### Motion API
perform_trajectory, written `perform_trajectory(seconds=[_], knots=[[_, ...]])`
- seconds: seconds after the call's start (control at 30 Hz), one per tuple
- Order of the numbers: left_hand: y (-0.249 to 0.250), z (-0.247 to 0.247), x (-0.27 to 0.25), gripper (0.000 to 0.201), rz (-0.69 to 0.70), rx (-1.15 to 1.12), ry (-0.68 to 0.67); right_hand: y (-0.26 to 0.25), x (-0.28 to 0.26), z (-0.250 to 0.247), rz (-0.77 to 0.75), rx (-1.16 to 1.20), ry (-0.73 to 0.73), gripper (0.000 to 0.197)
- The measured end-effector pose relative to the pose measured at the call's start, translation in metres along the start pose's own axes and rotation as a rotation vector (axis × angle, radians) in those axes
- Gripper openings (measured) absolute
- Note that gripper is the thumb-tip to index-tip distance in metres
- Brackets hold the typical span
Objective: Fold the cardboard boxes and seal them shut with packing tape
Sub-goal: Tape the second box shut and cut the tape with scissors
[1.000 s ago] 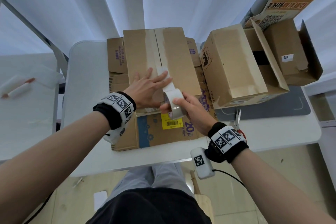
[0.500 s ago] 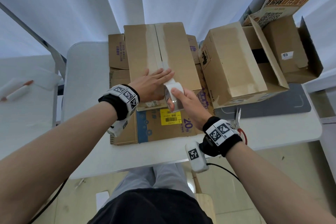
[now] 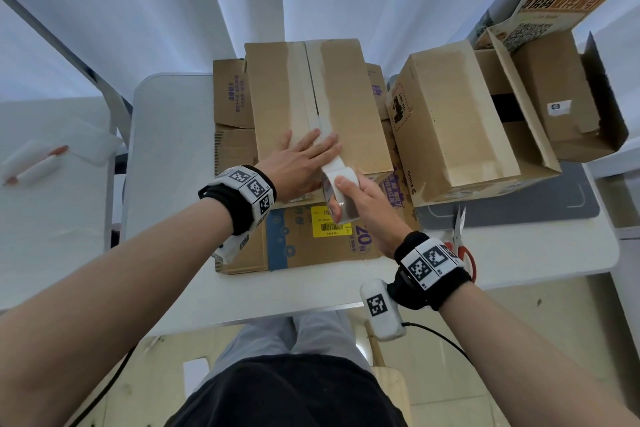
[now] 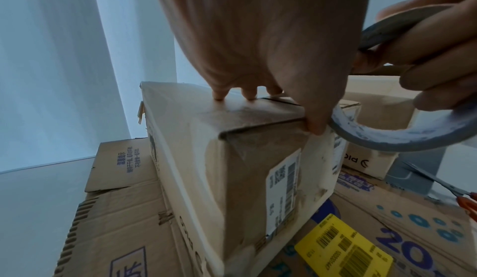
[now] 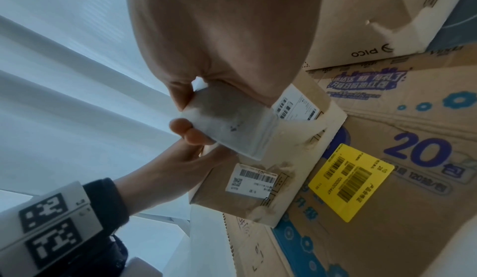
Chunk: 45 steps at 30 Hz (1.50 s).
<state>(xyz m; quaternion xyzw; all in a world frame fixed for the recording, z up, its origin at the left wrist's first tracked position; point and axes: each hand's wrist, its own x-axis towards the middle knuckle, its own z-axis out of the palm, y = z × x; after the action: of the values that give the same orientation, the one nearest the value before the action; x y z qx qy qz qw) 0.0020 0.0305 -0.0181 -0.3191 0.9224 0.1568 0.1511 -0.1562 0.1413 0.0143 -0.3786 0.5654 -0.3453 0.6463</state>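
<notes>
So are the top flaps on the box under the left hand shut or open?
Shut: the flaps of the box lie flat, meeting at a centre seam under the left hand.

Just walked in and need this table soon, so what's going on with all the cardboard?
A person is taping a box shut. The left hand lies flat on top of the closed cardboard box, pressing the tape down near its centre seam. The right hand grips the tape roll at the box's near edge, with the strip running from the roll up onto the seam. The box stands on flattened cardboard; scissors lie on the table to the right.
</notes>
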Motion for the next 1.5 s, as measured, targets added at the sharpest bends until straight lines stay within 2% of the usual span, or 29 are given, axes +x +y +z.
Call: perform_trajectory(seconds=[0.13, 0.33, 0.5, 0.7, 1.0, 1.17, 1.37, 1.5], knots=[[0.0, 0.009, -0.002, 0.066, 0.017, 0.082, 0.031, 0.009, 0.0, 0.001, 0.119, -0.023, 0.017, 0.023], [0.004, 0.018, -0.001, 0.068, -0.011, 0.179, 0.028, 0.021, 0.012, 0.004, 0.141, -0.06, 0.038, 0.017], [-0.005, 0.01, -0.001, 0.08, 0.025, -0.056, 0.0, 0.026, 0.014, 0.004, 0.206, 0.006, 0.049, 0.015], [-0.012, 0.008, -0.004, 0.094, 0.026, -0.233, 0.095, 0.019, 0.014, 0.003, 0.205, 0.059, 0.043, 0.027], [-0.012, 0.011, -0.002, 0.094, -0.001, -0.215, 0.089, 0.015, 0.006, -0.001, 0.162, 0.05, 0.073, 0.026], [-0.009, 0.01, -0.002, 0.077, -0.018, -0.241, 0.104, 0.024, 0.01, -0.001, 0.166, 0.031, 0.022, 0.028], [-0.002, 0.013, 0.0, 0.085, -0.048, -0.222, 0.138, 0.036, 0.013, -0.006, 0.146, 0.026, 0.013, 0.031], [0.003, 0.011, 0.001, 0.088, -0.083, -0.228, 0.156, 0.041, 0.014, -0.011, 0.175, 0.021, 0.087, 0.027]])
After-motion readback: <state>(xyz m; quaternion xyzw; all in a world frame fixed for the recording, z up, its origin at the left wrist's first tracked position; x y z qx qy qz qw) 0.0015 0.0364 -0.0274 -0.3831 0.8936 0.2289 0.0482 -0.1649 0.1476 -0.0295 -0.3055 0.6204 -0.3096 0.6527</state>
